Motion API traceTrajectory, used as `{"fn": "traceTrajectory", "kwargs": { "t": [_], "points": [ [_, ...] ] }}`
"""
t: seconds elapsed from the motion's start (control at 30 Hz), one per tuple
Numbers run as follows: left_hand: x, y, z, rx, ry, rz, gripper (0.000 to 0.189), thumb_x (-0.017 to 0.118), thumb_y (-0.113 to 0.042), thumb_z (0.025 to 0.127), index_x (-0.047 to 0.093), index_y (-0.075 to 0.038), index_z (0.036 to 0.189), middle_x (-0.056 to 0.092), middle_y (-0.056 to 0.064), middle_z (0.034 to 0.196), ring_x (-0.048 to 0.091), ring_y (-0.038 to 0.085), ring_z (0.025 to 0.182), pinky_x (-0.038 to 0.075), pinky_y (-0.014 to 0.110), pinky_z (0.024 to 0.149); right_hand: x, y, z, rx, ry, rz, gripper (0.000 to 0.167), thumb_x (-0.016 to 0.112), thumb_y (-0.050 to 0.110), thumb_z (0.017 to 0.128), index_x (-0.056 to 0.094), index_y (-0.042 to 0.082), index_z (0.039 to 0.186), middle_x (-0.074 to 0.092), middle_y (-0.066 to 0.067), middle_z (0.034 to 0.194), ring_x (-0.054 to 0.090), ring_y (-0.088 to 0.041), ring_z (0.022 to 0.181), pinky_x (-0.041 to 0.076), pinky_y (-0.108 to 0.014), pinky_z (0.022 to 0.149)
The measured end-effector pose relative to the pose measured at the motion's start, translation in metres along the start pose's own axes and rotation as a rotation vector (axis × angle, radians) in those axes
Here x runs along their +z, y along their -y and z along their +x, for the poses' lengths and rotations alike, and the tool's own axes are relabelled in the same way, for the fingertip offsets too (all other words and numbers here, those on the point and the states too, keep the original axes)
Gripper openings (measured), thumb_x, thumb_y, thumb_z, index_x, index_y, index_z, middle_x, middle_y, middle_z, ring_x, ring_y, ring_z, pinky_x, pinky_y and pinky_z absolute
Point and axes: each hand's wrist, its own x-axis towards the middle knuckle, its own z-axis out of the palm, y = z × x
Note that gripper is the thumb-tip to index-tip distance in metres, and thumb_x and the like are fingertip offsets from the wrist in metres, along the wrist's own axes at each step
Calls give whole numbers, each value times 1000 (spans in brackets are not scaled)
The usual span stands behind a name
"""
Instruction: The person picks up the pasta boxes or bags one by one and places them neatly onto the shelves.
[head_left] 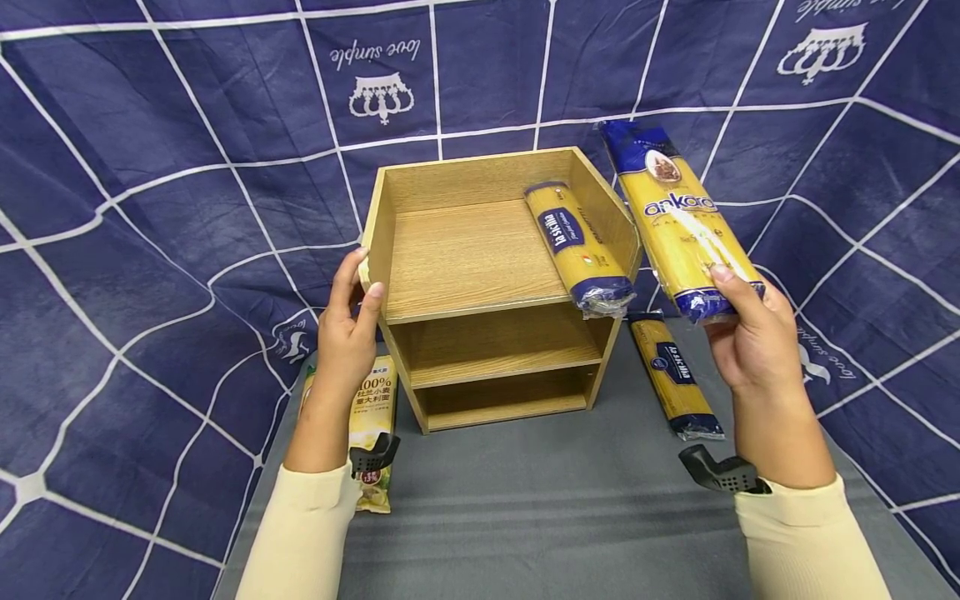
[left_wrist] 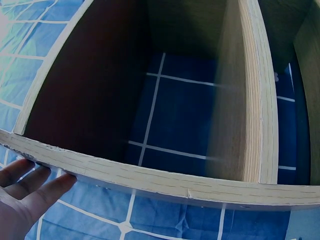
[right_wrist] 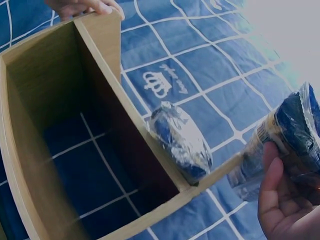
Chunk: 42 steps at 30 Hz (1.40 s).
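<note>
Cloth (head_left: 540,508), grey, gives foreground room, I note. Right hand (head_left: 753,337), curled, holds a yellow-and-blue plastic pasta packet (head_left: 686,218) aloft beside the right edge of a pale wooden three-level shelf (head_left: 457,258); left hand (head_left: 347,337), half-closed, grips its left edge.

Walls: blue cloth (head_left: 487,75) is hanging far, left and right.
Grid: white stripes (head_left: 436,75) are crossing it, bending where it is wrinkling.
Print: white crowns (head_left: 382,107) and upside-down "love simple" lettering (head_left: 375,52) are showing far.
Table: a grey top (head_left: 540,500) is spreading between the cloth sides.
Light: glare (right_wrist: 290,35) is whitening the right wrist view's far right.
</note>
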Motion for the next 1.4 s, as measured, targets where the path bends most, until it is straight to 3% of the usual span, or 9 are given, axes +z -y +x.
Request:
{"fn": "traceTrajectory", "kwargs": {
  "t": [0.6, 1.17, 1.4],
  "points": [
    [0, -1, 0, 3, 3, -2, 48, 56, -29, 105, 44, -37, 150, 64, 7, 119, 57, 3, 110, 43, 20, 90, 16, -6, -17, 61, 73, -119, 23, 55, 2, 101, 63, -4, 122, 75, -8, 99, 75, -13, 80, 60, -22, 68],
    [0, 0, -1, 14, -1, 15, 48, 55, -28, 105, 43, -37, 150, 66, 7, 128, 58, 8, 118, 44, 19, 93, 24, -20, -30, 118, 130, -200, 25, 52, 2, 101, 62, 1, 125, 73, -4, 97, 74, -10, 77, 59, -21, 65],
    [1, -1, -1, 8, 3, -2, 48, 55, -29, 105, 43, -37, 150, 66, 7, 128, 58, 5, 117, 44, 20, 93, 27, -28, -31, 136, 133, -222, 25, 53, 1, 100, 66, 4, 121, 74, -2, 95, 72, -9, 77, 58, -19, 65]
  ]
}}
